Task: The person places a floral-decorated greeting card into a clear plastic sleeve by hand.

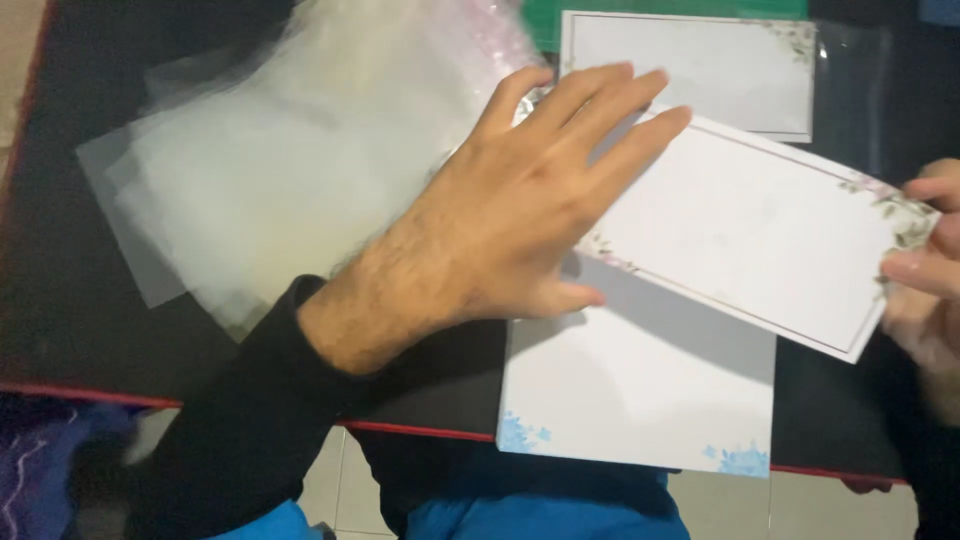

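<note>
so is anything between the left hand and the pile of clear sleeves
Nothing visible is. The left hand is spread flat, its fingers over the near end of the floral-bordered card that the right hand holds; the clear sleeves lie directly beside it on the black table.

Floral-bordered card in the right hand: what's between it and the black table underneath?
Head view: a white sheet with blue flower corners lies flat on the black table, under the card pinched by the right hand.

left hand (520, 210) flat, fingers spread; right hand (925, 270) pinching
</note>
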